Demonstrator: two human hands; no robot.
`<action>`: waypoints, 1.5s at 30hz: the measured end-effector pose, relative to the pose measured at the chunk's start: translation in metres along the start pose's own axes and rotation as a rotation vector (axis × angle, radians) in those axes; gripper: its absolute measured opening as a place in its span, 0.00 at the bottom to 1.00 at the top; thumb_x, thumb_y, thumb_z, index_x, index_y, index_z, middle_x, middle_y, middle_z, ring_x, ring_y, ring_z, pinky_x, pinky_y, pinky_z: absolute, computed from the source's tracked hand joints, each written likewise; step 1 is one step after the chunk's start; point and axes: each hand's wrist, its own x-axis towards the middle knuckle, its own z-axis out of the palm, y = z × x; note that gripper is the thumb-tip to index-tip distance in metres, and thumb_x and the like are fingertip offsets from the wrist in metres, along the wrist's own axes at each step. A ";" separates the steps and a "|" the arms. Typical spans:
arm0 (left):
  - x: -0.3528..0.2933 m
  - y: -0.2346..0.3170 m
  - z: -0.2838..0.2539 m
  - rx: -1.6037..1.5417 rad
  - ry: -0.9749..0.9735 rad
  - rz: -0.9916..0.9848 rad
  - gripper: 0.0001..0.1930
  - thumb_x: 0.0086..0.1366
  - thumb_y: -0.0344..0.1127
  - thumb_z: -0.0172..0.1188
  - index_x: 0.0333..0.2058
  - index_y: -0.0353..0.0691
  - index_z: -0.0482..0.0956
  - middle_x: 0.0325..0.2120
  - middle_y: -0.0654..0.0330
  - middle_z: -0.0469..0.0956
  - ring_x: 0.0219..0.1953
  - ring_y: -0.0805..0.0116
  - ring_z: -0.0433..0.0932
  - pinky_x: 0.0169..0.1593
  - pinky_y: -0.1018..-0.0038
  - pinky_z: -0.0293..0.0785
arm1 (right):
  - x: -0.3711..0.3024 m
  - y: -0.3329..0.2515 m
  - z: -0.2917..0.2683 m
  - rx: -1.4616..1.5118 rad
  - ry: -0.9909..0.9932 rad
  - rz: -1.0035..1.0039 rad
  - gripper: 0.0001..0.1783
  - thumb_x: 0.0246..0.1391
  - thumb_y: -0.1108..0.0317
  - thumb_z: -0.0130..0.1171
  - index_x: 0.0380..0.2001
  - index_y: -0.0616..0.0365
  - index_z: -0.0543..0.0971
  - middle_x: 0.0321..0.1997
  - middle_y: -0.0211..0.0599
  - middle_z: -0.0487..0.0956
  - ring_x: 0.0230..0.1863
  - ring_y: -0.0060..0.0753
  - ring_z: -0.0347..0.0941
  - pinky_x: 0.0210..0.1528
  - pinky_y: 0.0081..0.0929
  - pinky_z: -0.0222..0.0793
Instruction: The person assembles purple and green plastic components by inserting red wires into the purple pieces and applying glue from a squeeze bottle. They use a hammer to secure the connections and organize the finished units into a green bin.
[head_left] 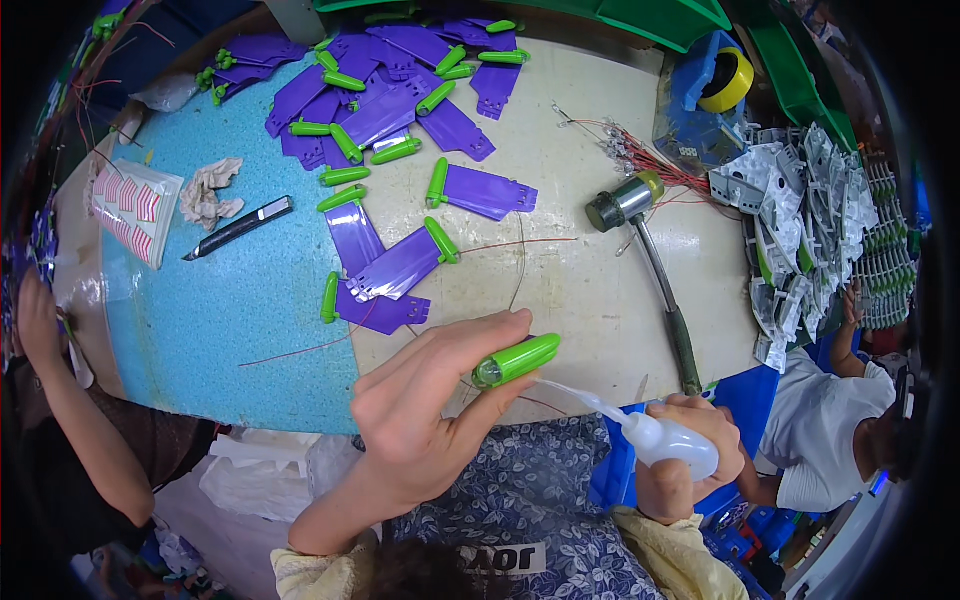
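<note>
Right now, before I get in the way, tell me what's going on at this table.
The person's left hand grips a green capsule-shaped piece above the table's near edge. The right hand holds a translucent squeeze bottle, its thin nozzle aimed toward that piece; whether the tip touches it is hard to tell. Farther back, purple parts with green ends lie scattered and heaped. A hammer lies to the right, and a cutter knife on the blue surface at left.
</note>
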 end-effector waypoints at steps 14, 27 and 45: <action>0.001 0.003 0.000 -0.007 -0.002 -0.005 0.18 0.51 0.22 0.71 0.42 0.29 0.79 0.39 0.50 0.84 0.40 0.62 0.85 0.44 0.74 0.78 | 0.003 -0.002 0.001 -0.035 -0.050 0.029 0.27 0.40 0.51 0.74 0.35 0.65 0.83 0.24 0.45 0.82 0.21 0.35 0.78 0.26 0.28 0.71; -0.006 -0.005 0.000 -0.163 0.016 -0.173 0.17 0.54 0.23 0.70 0.44 0.30 0.80 0.39 0.51 0.83 0.39 0.64 0.84 0.42 0.73 0.81 | 0.054 0.025 0.009 0.471 0.138 0.295 0.20 0.52 0.63 0.61 0.40 0.73 0.79 0.31 0.40 0.79 0.30 0.26 0.73 0.34 0.24 0.69; -0.072 -0.022 -0.081 -0.438 0.641 -0.383 0.15 0.60 0.14 0.57 0.46 0.28 0.72 0.42 0.45 0.80 0.45 0.62 0.81 0.46 0.72 0.80 | 0.165 -0.010 0.198 -0.016 -0.265 -0.583 0.21 0.49 0.73 0.65 0.49 0.59 0.76 0.46 0.42 0.77 0.50 0.40 0.73 0.54 0.33 0.66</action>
